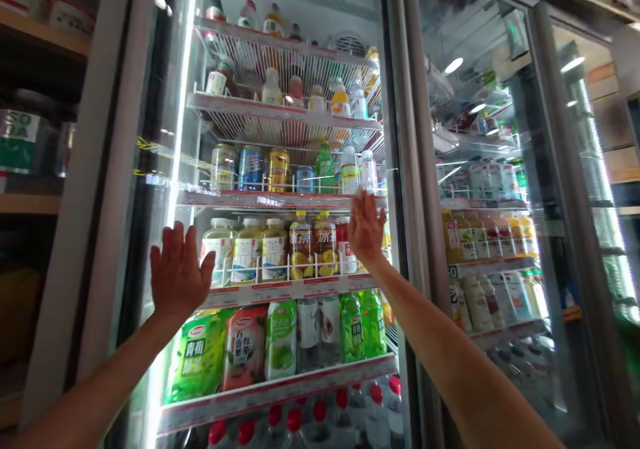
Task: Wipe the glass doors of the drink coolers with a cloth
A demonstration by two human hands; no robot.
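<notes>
My left hand (179, 272) is raised with fingers up and spread, in front of the left side of a drinks fridge's glass door (200, 169). It holds nothing. My right hand (366, 229), slightly blurred, is also raised and open near the right side of the same door. Whether either palm touches the glass I cannot tell. Behind the left hand stands a light-capped jar (219, 245) of drink, beside labelled tea bottles (274, 249). Dark iced-tea bottles (325, 245) and a red-and-white bottle (345, 249) stand left of the right hand.
Large green drink bottles (195, 355) and a red one (245, 349) fill a lower shelf, with red-capped bottles (295, 422) beneath. Cans (250, 169) line a shelf above. A metal door frame (420, 169) divides this fridge from another glass-fronted one (480, 235). Wooden shelving (30, 203) stands left.
</notes>
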